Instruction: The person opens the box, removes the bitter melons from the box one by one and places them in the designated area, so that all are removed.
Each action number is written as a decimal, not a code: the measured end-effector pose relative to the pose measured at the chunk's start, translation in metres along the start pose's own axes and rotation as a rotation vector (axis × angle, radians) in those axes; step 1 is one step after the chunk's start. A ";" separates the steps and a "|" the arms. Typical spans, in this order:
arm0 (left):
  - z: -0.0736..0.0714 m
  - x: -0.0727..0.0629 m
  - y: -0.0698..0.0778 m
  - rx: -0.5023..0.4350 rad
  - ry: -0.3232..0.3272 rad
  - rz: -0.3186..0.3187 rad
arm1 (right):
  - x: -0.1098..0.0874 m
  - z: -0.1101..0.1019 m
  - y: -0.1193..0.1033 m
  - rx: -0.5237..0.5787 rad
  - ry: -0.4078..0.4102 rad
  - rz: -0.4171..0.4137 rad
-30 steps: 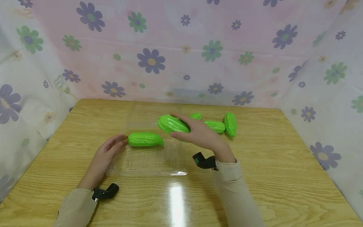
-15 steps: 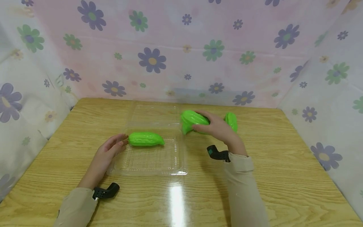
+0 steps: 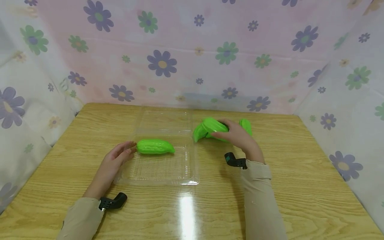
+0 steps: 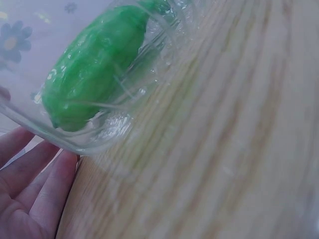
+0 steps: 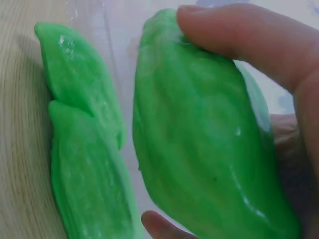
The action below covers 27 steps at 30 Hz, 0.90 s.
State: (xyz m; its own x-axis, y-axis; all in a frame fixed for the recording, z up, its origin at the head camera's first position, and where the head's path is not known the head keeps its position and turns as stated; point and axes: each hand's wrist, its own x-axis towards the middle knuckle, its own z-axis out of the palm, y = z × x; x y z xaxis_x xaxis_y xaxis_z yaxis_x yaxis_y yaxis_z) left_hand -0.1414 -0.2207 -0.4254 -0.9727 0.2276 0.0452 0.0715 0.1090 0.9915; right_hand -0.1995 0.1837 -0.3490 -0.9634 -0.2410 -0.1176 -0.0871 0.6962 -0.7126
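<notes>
My right hand [image 3: 241,135] grips a bright green bitter melon [image 3: 213,125], thumb on one side and fingers on the other. The right wrist view shows this melon [image 5: 199,129] large and apart from two others lying touching, an upper melon [image 5: 79,74] and a lower melon [image 5: 92,174]. Another bitter melon [image 3: 154,147] lies in a clear plastic clamshell container [image 3: 156,182], whose lid is folded back. Against the container's left edge rest the fairly straight fingers of my left hand [image 3: 112,163]. In the left wrist view, those fingers [image 4: 52,189] touch the outside of its wall.
One more bitter melon [image 3: 246,126] lies right of the pile, partly behind my right hand. Everything stands on a wood-grain table [image 3: 300,186], closed in by a flowered curtain [image 3: 180,40] at the back and sides.
My right hand has moved right with its bitter melon, from above the container to above the other melons. The left hand has stayed at the container's edge.
</notes>
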 end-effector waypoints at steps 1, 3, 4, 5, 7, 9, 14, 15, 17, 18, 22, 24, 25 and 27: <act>0.000 0.000 0.000 -0.003 -0.001 -0.002 | 0.000 0.000 0.002 -0.003 -0.001 -0.001; 0.000 0.001 0.000 -0.004 0.001 -0.005 | 0.001 0.000 0.006 -0.019 -0.002 -0.001; 0.000 0.001 0.000 -0.006 0.002 -0.005 | 0.001 0.000 0.007 -0.031 -0.005 -0.001; 0.000 0.001 -0.001 -0.007 0.002 -0.007 | 0.001 -0.001 0.009 -0.043 -0.008 -0.001; 0.000 0.001 -0.001 -0.006 0.002 -0.008 | 0.001 -0.001 0.012 -0.069 -0.018 0.006; 0.000 0.002 -0.001 -0.004 0.002 -0.009 | 0.002 -0.001 0.016 -0.101 -0.037 0.016; 0.000 0.003 -0.002 -0.005 -0.003 0.002 | 0.003 -0.001 0.021 -0.125 -0.089 0.052; 0.000 0.003 -0.002 -0.007 -0.004 0.004 | 0.003 -0.001 0.022 -0.123 -0.094 0.058; 0.000 0.004 -0.002 -0.010 -0.003 0.009 | 0.003 -0.002 0.022 -0.124 -0.106 0.064; 0.000 0.004 -0.002 -0.009 -0.002 0.011 | 0.003 -0.002 0.022 -0.127 -0.109 0.066; -0.001 0.004 -0.003 -0.001 0.003 0.019 | 0.003 -0.002 0.023 -0.118 -0.119 0.073; -0.001 0.003 -0.003 0.001 0.003 0.017 | 0.003 -0.002 0.023 -0.108 -0.116 0.081; -0.001 0.004 -0.004 0.002 0.003 0.016 | 0.003 -0.003 0.023 -0.103 -0.116 0.085; -0.002 0.003 -0.004 0.000 0.006 0.009 | 0.002 -0.003 0.023 -0.103 -0.112 0.089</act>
State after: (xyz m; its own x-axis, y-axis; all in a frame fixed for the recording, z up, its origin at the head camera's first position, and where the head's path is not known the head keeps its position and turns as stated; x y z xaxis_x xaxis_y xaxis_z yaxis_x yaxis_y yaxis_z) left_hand -0.1453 -0.2219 -0.4290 -0.9733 0.2230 0.0544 0.0800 0.1073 0.9910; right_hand -0.2044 0.2012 -0.3641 -0.9347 -0.2450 -0.2576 -0.0335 0.7821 -0.6223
